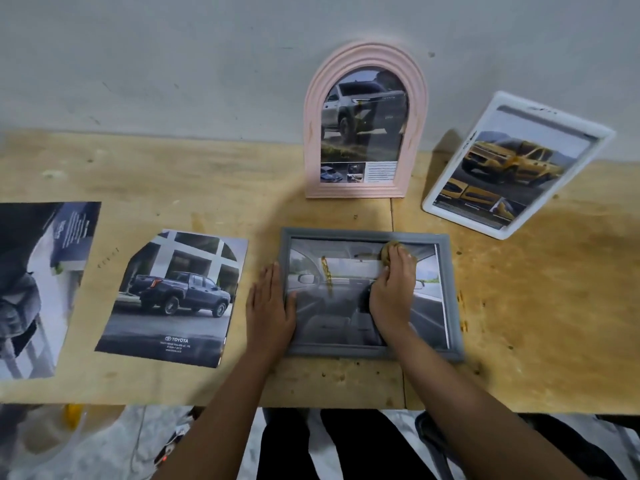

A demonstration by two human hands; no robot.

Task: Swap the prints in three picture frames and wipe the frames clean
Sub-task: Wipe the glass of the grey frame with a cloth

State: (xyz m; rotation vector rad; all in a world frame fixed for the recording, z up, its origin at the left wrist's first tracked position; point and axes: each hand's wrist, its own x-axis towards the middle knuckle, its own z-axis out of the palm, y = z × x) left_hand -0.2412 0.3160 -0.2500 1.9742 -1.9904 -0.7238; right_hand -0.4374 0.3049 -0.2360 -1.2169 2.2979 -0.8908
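Note:
A grey picture frame [453, 299] lies flat on the wooden table in front of me, holding a car-interior print. My right hand [393, 289] rests on its glass with a small tan wad of cloth [387, 251] under the fingertips near the frame's top edge. My left hand [268, 306] lies flat with fingers together on the table, its thumb pressing the frame's left edge. A pink arched frame [311, 133] with a silver truck print stands against the wall behind. A white frame [440, 202] with a yellow truck print leans at the right.
Two loose prints lie on the table to the left: a dark blue pickup print [173, 299] beside my left hand and a larger dark print [38, 285] at the far left edge. Crumbs dot the wooden table [536, 306]. The grey wall rises right behind the table.

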